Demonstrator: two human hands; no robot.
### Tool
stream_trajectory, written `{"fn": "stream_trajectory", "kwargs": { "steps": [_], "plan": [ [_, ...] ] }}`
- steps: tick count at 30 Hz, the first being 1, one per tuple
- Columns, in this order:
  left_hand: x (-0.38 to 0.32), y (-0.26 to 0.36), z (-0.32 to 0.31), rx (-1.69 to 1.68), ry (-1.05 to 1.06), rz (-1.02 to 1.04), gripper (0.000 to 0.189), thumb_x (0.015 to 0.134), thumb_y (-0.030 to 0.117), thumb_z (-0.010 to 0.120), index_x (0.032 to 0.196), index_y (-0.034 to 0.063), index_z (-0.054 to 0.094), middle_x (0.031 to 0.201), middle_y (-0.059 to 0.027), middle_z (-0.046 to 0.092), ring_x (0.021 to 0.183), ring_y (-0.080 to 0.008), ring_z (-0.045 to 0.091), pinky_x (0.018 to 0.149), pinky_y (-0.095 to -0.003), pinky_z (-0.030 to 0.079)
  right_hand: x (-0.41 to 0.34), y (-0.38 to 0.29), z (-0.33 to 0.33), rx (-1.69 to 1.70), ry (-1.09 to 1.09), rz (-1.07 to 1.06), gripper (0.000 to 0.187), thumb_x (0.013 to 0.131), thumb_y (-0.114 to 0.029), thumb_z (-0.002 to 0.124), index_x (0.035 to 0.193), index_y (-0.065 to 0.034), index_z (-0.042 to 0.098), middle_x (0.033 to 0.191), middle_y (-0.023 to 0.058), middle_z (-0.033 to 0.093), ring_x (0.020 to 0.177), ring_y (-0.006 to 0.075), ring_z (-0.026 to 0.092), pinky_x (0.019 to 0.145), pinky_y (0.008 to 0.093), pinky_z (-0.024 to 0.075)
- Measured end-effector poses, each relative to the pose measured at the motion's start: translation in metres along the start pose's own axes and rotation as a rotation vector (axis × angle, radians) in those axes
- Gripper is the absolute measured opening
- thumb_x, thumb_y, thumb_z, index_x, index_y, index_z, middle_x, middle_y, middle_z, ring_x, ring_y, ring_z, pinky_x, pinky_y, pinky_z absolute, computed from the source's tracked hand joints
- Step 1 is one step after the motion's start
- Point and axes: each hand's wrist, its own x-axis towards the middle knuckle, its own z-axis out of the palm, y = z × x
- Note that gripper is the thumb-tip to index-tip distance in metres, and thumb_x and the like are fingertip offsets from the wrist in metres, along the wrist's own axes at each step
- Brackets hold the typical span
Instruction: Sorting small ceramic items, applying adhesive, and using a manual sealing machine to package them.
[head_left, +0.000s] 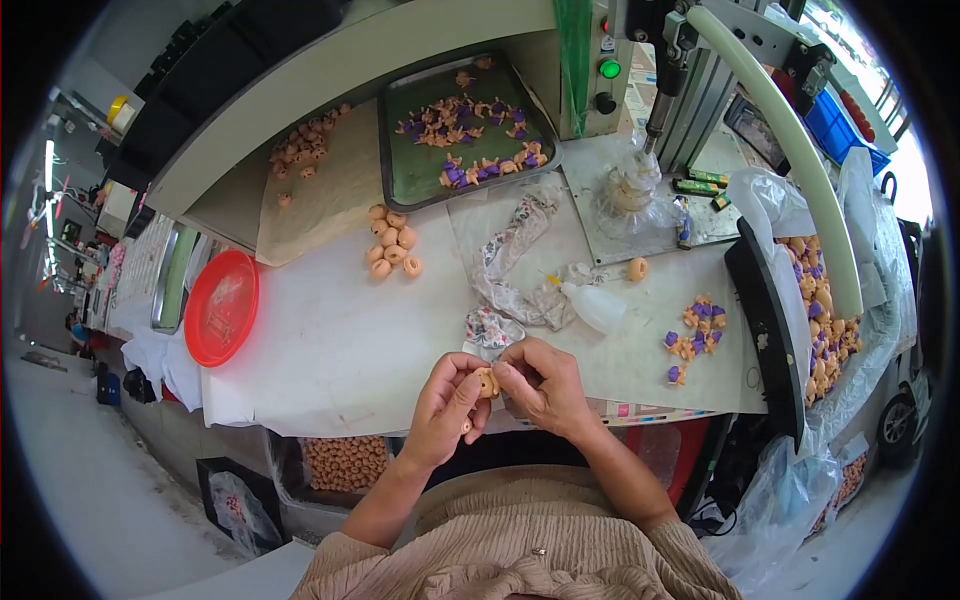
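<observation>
Near the front edge of the paper-covered table, my left hand (450, 405) grips a small flesh-coloured doll head (487, 383) between thumb and fingers. Another small flesh-coloured part (466, 425) shows at its lower fingers. My right hand (544, 386) touches the head's right side with pinched fingertips; whether it holds a separate piece is hidden. Just beyond the hands lies a floral cloth (491, 330), with a white squeeze bottle (596, 306) with a yellow tip to its right. Hollow doll heads (390, 238) are grouped farther back. Small purple-and-flesh doll bodies (701, 326) lie at the right.
A dark-rimmed tray (420, 196) of doll bodies stands at the back under a machine housing. A red plastic dish (223, 307) is at the left. A press with a metal rod (661, 112) stands back right, beside a black-edged bin (765, 337) of doll parts.
</observation>
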Motion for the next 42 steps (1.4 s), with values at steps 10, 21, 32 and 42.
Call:
{"fn": "stream_trajectory", "kwargs": {
  "steps": [10, 21, 32, 42],
  "plan": [
    [-0.006, 0.0, -0.002, 0.194, 0.041, 0.14, 0.036, 0.099, 0.036, 0.048, 0.109, 0.0019, 0.048, 0.075, -0.0042, 0.054, 0.047, -0.0043, 0.042, 0.039, -0.017, 0.033, -0.002, -0.002, 0.011, -0.046, -0.095, 0.022, 0.022, 0.091, -0.018, 0.061, 0.081, 0.0013, 0.061, 0.059, 0.0038, 0.054, 0.049, 0.0082, 0.048, 0.045, 0.026, 0.0391],
    [-0.03, 0.007, 0.001, 0.046, -0.072, 0.087, 0.026, 0.101, 0.028, 0.044, 0.114, 0.0058, 0.041, 0.08, -0.0041, 0.05, 0.048, -0.0047, 0.039, 0.038, -0.0174, 0.031, -0.018, -0.028, 0.019, 0.047, -0.162, 0.207, 0.031, 0.096, -0.022, 0.054, 0.079, 0.0034, 0.057, 0.061, 0.0102, 0.054, 0.056, 0.0148, 0.049, 0.053, 0.0306, 0.041],
    [-0.05, 0.011, 0.013, -0.033, -0.063, 0.154, 0.018, 0.101, 0.018, 0.043, 0.114, 0.0054, 0.039, 0.083, -0.0039, 0.05, 0.052, -0.0036, 0.04, 0.042, -0.0173, 0.034, -0.036, -0.043, 0.033, 0.25, -0.016, 0.231, 0.036, 0.099, -0.024, 0.045, 0.072, -0.0022, 0.053, 0.064, -0.0026, 0.046, 0.059, 0.006, 0.04, 0.052, 0.0237, 0.0336],
    [-0.069, 0.055, 0.041, 0.781, -0.135, 0.653, 0.022, 0.093, 0.012, 0.059, 0.109, 0.0012, 0.049, 0.101, -0.0129, 0.052, 0.079, -0.0165, 0.056, 0.066, -0.0248, 0.049, -0.055, -0.1, -0.005, 0.163, -0.124, 0.353, 0.039, 0.098, -0.03, 0.05, 0.078, 0.0021, 0.06, 0.062, -0.0005, 0.048, 0.061, 0.007, 0.043, 0.054, 0.0259, 0.0383]
  ]
}}
